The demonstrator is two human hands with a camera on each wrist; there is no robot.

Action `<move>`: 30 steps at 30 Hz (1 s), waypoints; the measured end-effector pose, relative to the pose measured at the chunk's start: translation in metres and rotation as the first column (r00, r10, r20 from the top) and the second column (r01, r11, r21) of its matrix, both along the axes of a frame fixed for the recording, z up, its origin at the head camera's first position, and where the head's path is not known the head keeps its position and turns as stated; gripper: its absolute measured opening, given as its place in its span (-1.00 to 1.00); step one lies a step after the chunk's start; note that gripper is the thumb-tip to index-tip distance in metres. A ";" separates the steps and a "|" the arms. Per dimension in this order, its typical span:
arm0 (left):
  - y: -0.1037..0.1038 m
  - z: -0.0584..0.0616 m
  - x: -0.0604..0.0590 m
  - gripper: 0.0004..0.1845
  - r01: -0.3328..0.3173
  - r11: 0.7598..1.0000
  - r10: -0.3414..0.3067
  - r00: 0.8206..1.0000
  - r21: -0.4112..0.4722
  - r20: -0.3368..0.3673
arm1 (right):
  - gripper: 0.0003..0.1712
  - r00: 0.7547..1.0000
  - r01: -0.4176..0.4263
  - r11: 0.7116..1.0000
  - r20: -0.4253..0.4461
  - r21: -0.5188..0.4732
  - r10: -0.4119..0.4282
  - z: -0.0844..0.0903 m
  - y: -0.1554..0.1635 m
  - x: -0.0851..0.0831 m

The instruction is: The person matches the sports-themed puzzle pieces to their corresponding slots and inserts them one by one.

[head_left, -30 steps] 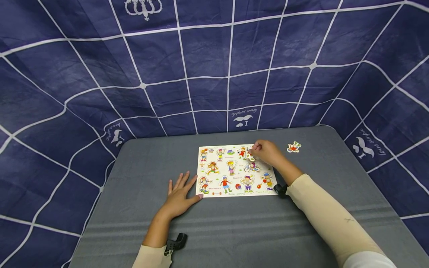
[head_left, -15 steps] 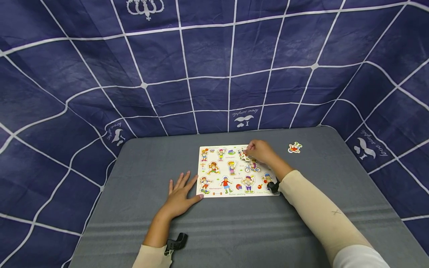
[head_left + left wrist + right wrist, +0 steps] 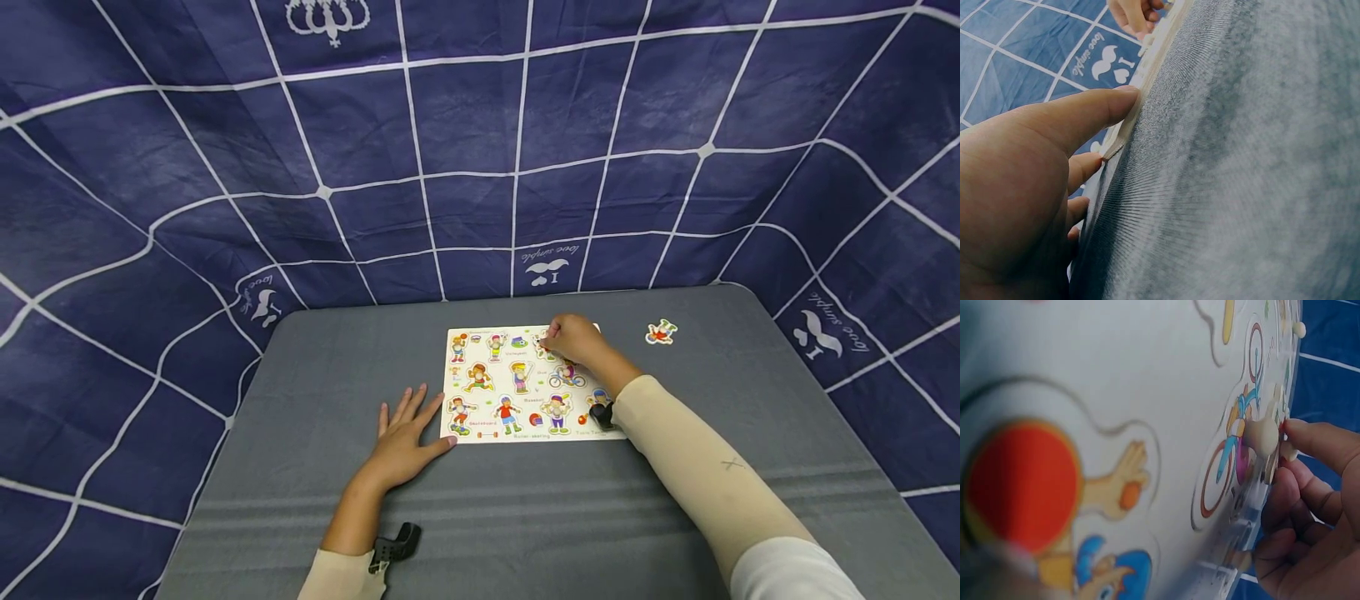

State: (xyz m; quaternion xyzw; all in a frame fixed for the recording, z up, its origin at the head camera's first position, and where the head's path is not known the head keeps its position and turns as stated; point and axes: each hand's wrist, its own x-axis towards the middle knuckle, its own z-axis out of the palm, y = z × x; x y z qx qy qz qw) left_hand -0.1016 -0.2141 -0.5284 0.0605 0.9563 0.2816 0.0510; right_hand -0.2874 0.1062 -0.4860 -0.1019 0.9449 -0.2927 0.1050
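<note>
A white puzzle board [image 3: 495, 427] with cartoon sport figures lies on the grey table [image 3: 525, 517]. My left hand [image 3: 403, 429] rests flat beside the board's lower left corner, its thumb [image 3: 1088, 112] against the board's edge [image 3: 1150, 59]. My right hand [image 3: 564, 338] hovers over the board's upper right part, its curled fingers [image 3: 1310, 440] pinching a puzzle piece [image 3: 1270, 464] by its cream knob, close to the cyclist figure [image 3: 1235, 447]. Most of the piece is hidden by the fingers in the head view. One loose figure piece [image 3: 661, 332] lies on the table right of the board.
A dark blue cloth [image 3: 480, 167] with white grid lines hangs behind and beside the table. The table's front and left areas show bare grey cover. A black wrist-camera mount [image 3: 393, 546] sits on my left forearm.
My right hand has shifted a little to the left along the board's top row with the piece, and the forearm followed. The left hand has not moved.
</note>
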 end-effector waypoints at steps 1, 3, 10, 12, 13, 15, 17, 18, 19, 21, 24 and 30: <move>0.000 0.000 0.000 -0.13 0.000 1.000 0.000 1.000 -0.004 0.006 | -0.73 1.000 -0.005 1.000 -0.004 0.010 0.005 0.000 -0.001 0.000; 0.000 0.000 0.000 -0.13 0.000 1.000 0.000 1.000 -0.007 0.014 | -0.73 1.000 -0.008 1.000 -0.014 0.027 0.008 -0.002 -0.002 -0.001; 0.000 0.000 0.000 -0.11 0.005 1.000 -0.004 0.999 -0.011 0.046 | -0.74 1.000 -0.008 0.999 -0.026 0.043 0.009 -0.007 -0.004 -0.004; -0.001 0.000 0.000 -0.10 0.008 1.000 -0.007 0.998 -0.016 0.060 | -0.75 1.000 -0.009 0.999 -0.021 0.041 0.010 -0.007 -0.004 -0.003; -0.001 0.001 0.000 -0.10 0.009 1.000 -0.008 0.998 -0.015 0.064 | -0.75 1.000 -0.009 0.999 -0.021 0.044 0.010 -0.007 -0.004 -0.003; -0.001 0.001 0.000 -0.10 0.011 1.000 -0.010 0.997 -0.016 0.072 | -0.75 1.000 -0.011 0.999 -0.023 0.047 0.012 -0.007 -0.004 -0.003; -0.001 0.001 0.000 -0.10 0.008 1.000 -0.006 0.998 -0.019 0.069 | -0.75 1.000 -0.011 0.999 -0.022 0.049 0.012 -0.007 -0.005 -0.002; -0.001 0.001 0.000 -0.11 0.006 1.000 -0.004 0.998 -0.020 0.066 | -0.75 1.000 -0.013 0.999 -0.023 0.050 0.014 -0.007 -0.005 -0.002; -0.001 0.000 0.000 -0.11 0.004 1.000 -0.003 0.998 -0.020 0.059 | -0.75 1.000 -0.014 0.999 -0.023 0.050 0.016 -0.007 -0.005 -0.002; 0.000 0.001 0.000 -0.11 0.000 1.000 0.001 0.999 -0.016 0.046 | -0.76 1.000 -0.016 0.999 -0.020 0.052 0.017 -0.006 -0.006 -0.003; 0.000 0.002 0.000 -0.12 -0.003 1.000 0.004 0.999 -0.014 0.038 | -0.76 1.000 -0.023 0.998 -0.019 0.062 0.024 -0.006 -0.006 -0.003; 0.000 0.002 0.000 -0.11 0.002 1.000 -0.002 0.999 -0.017 0.046 | -0.75 0.999 -0.039 0.996 -0.016 0.079 0.040 -0.006 -0.006 -0.002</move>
